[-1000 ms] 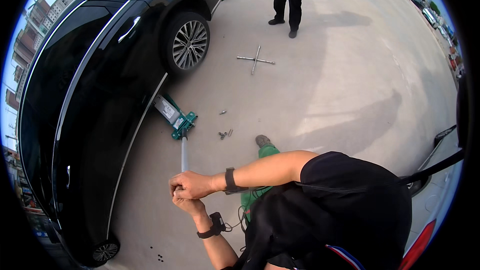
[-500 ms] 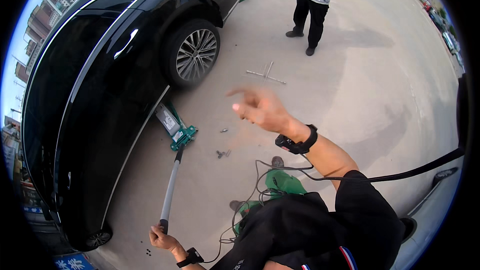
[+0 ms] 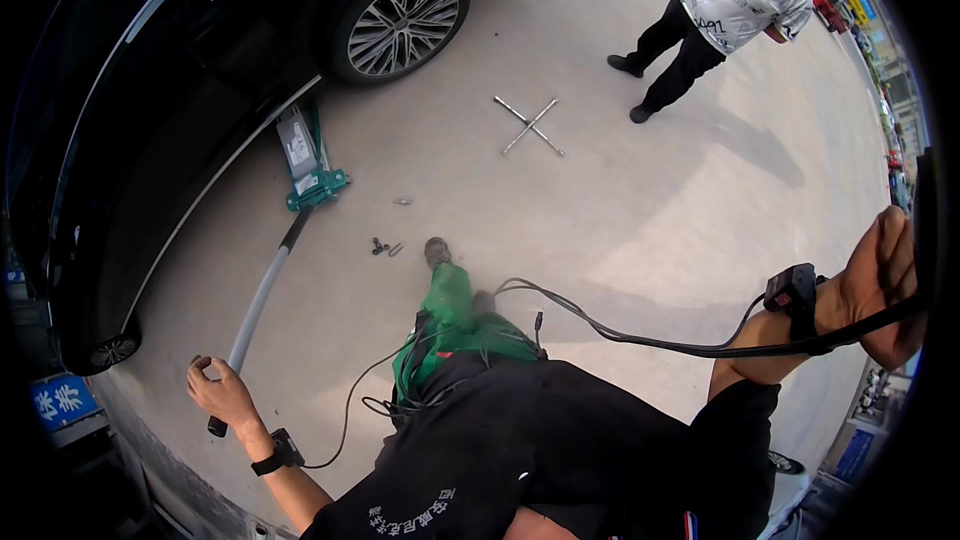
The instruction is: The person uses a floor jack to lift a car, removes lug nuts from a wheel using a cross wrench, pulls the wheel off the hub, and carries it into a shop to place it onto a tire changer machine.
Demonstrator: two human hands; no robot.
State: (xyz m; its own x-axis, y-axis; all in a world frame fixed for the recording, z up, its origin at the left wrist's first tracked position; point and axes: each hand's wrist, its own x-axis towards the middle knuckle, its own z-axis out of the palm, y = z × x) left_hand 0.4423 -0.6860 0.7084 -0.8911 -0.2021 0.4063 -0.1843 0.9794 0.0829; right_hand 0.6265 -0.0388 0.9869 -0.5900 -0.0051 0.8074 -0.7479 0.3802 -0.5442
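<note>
My left hand (image 3: pixel 222 392) is at the lower left, over the end of a floor jack's handle (image 3: pixel 256 308). Its fingers are curved with a gap to the thumb, and the handle passes behind it. The teal floor jack (image 3: pixel 316 187) reaches under the side of a black car (image 3: pixel 190 105), behind its wheel (image 3: pixel 405 25). My right hand (image 3: pixel 880 275) is raised at the right edge, beside a dark band and a black cable (image 3: pixel 690 348) that crosses in front. Its fingers are bent together, and their tips and anything in them are hidden.
A four-way lug wrench (image 3: pixel 529 125) lies on the concrete ahead. Several small dark nuts (image 3: pixel 379 247) and a small metal piece (image 3: pixel 402 201) lie near my shoe (image 3: pixel 437 252). A person (image 3: pixel 700 40) in a white patterned shirt stands at the upper right. Loose cables hang about my legs.
My right hand has swung from the middle to the far right edge. My left fingers have loosened from the jack handle. The person and lug wrench appear shifted as my view turned.
</note>
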